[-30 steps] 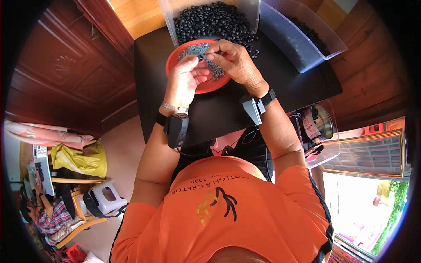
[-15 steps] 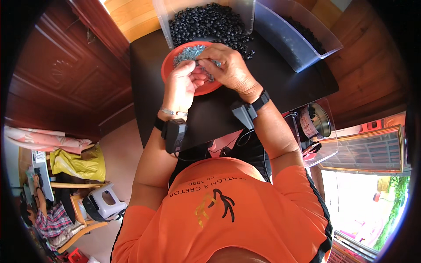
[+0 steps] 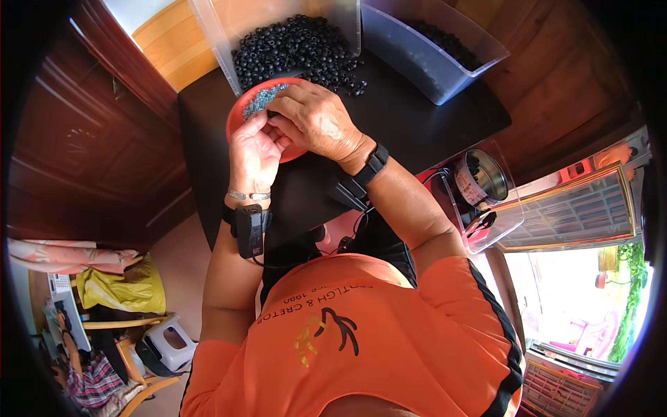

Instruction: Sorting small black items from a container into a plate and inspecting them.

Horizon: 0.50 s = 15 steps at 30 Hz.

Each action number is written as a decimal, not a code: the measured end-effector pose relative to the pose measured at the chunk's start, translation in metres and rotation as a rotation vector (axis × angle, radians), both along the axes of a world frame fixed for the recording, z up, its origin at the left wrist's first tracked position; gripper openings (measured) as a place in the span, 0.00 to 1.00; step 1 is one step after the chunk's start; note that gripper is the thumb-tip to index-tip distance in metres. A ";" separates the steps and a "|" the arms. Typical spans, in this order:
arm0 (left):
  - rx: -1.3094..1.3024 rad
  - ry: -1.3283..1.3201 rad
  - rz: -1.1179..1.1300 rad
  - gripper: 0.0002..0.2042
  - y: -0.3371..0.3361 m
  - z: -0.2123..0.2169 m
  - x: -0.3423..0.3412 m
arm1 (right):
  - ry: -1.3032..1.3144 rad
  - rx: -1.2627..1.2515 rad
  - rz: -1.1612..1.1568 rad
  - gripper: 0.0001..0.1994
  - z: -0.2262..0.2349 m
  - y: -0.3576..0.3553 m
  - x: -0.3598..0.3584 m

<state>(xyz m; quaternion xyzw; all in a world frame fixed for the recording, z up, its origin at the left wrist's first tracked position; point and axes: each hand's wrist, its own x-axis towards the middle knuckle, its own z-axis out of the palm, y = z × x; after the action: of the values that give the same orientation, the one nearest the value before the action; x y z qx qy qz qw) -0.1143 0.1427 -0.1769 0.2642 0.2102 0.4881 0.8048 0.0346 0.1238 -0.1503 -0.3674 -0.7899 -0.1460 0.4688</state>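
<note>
My left hand (image 3: pixel 253 154) is palm up over the near side of a red bowl (image 3: pixel 234 119), its thumb and fingers pinched on a small black ring-shaped part (image 3: pixel 272 114). Over it bends my right hand (image 3: pixel 316 119), back upward, with closed fingertips meeting the left ones. Whatever lies between the right fingertips is hidden. Small shiny silvery-blue metal pieces (image 3: pixel 258 102) fill part of the bowl. Right behind it, a heap of black ring-shaped parts (image 3: pixel 292 52) spills from a clear plastic bin (image 3: pixel 212 42) tipped toward me.
A second clear bin (image 3: pixel 417 69) with black parts stands at the back right of the dark table (image 3: pixel 410 132). Right of my right forearm, a clear tray (image 3: pixel 511 208) holds a round tin (image 3: pixel 486 177). A wooden chair (image 3: pixel 156 389) and yellow bag (image 3: pixel 128 288) are at left.
The view has shifted, so the table items appear further left. My right hand has rolled further over the left fingertips, covering more of the black part. Both hands remain over the bowl.
</note>
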 end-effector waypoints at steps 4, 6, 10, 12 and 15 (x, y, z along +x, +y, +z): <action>0.147 0.025 -0.028 0.09 0.000 0.003 0.000 | 0.044 0.000 0.059 0.12 -0.001 0.003 0.004; 0.160 0.019 -0.002 0.08 0.003 0.000 -0.002 | 0.161 -0.063 0.148 0.15 -0.003 0.006 0.004; 0.140 0.022 0.023 0.07 0.001 0.000 0.001 | 0.469 -0.432 0.228 0.20 -0.001 0.002 0.011; 0.164 0.028 -0.017 0.07 0.003 -0.002 -0.001 | 0.494 -0.419 0.194 0.15 0.000 0.004 0.018; 0.133 0.032 -0.010 0.08 0.006 -0.005 -0.001 | 0.495 -0.411 0.076 0.09 0.002 0.010 0.039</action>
<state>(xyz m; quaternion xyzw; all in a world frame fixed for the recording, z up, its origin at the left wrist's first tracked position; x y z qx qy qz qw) -0.1157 0.1484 -0.1818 0.3256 0.1888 0.4927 0.7846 0.0740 0.1342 -0.1487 -0.4489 -0.6779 0.1279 0.5679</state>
